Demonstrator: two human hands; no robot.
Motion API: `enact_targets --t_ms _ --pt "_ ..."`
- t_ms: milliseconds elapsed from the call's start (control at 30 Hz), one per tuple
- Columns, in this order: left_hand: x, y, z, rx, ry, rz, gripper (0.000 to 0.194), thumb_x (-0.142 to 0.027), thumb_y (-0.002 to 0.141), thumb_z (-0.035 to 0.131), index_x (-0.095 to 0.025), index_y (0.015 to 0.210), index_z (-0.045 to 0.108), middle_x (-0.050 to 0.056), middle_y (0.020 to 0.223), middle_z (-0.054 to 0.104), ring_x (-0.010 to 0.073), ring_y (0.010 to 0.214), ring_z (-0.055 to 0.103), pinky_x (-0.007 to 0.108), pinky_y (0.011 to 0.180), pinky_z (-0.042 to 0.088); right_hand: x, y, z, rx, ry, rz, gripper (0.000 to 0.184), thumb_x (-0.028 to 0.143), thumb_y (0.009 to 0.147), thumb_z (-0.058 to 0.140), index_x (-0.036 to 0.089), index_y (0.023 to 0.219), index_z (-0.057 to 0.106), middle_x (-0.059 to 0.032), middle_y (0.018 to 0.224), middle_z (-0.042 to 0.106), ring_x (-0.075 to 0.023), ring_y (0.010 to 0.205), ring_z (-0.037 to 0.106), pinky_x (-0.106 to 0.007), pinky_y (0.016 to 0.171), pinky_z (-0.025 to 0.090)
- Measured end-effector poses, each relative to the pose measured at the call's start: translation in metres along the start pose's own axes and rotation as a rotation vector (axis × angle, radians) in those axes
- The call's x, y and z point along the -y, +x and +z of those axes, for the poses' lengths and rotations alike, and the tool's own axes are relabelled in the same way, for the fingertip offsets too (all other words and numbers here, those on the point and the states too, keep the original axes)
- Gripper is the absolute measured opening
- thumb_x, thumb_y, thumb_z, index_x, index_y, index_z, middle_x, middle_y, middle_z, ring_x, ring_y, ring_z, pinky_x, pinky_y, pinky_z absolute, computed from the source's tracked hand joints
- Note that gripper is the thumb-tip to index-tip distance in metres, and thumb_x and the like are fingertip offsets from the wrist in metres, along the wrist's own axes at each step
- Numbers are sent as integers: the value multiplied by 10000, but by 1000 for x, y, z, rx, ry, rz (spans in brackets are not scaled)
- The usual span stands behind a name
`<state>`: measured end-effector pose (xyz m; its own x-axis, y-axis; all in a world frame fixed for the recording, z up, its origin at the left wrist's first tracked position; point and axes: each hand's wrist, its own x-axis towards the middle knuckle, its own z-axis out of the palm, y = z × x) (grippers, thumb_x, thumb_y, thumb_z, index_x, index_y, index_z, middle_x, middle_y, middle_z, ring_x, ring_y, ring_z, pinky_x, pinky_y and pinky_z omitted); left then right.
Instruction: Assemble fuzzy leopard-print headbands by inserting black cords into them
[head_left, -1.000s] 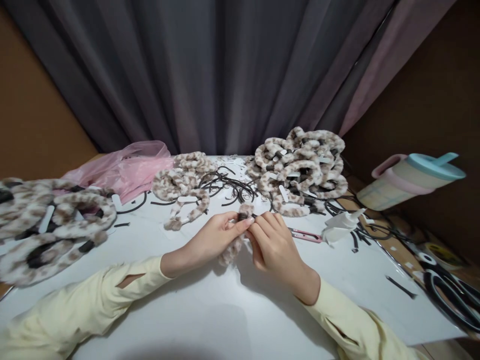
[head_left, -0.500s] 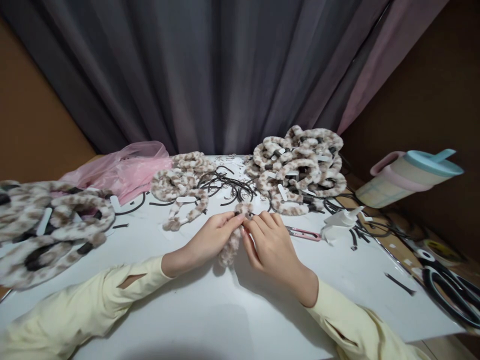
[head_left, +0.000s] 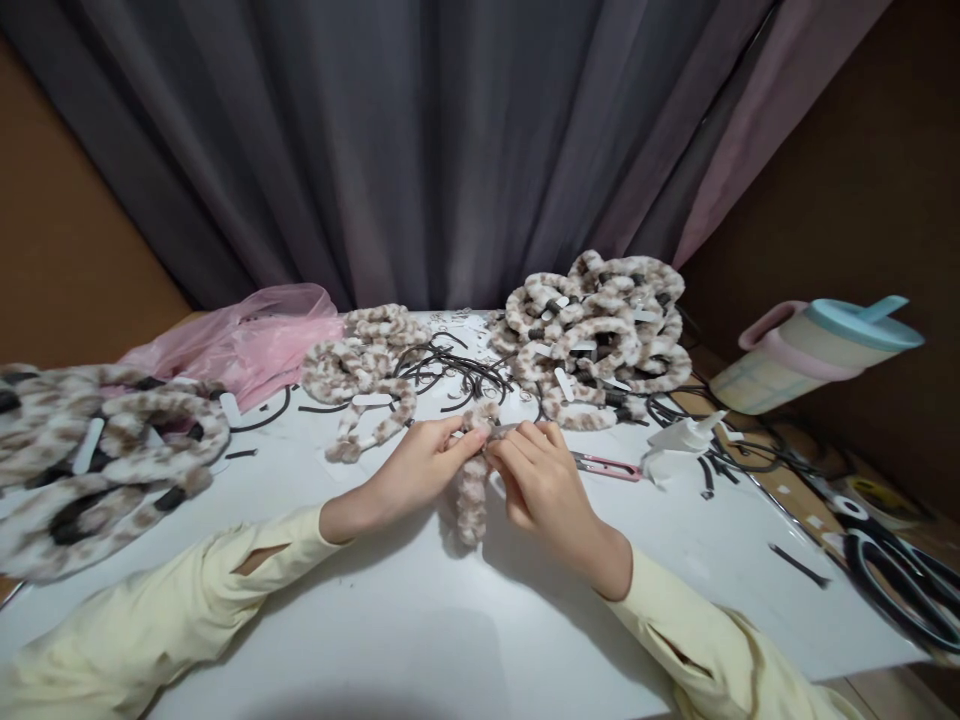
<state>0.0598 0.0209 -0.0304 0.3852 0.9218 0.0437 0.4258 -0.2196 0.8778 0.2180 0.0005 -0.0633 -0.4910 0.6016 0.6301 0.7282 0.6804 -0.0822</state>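
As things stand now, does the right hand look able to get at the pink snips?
Probably yes: the pink snips lie right beside the right hand, with nothing seen blocking the way. However, its fingers seem busy at the furry piece, so it would likely have to leave that first.

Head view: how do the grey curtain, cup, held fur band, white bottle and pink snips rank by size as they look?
1. Curtain
2. Cup
3. Fur band and white bottle: unsure, the band is partly hidden
4. Pink snips
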Motion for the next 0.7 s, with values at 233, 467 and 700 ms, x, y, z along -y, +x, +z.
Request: enact_targets --t_ms 233,467,700 --pt "0 -1 -4 35 50 11 359 -406 843 421 -184 579 323 -59 555 261 84 526 266 226 496 208 -3 -1 -1 -73 189 109 199 8 749 372 175 681 455 5 592 450 -154 619 375 -296 621 254" --pt "7 2 -3 44 17 47 354 -420 843 439 -185 607 319 -65 578 252 81 532 260 220 489 208 -5 3 -7 24 409 291 175 72 780 388 185 661 447 -10 636 499 -157 651 426 -276 614 300" --pt "12 6 1 -70 -88 19 335 -423 827 485 -184 630 358 -66 570 274 80 519 275 214 469 208 -4 8 -6 271 898 746 298 464 826 501 175 759 533 4 653 550 -114 516 483 -237 494 386"
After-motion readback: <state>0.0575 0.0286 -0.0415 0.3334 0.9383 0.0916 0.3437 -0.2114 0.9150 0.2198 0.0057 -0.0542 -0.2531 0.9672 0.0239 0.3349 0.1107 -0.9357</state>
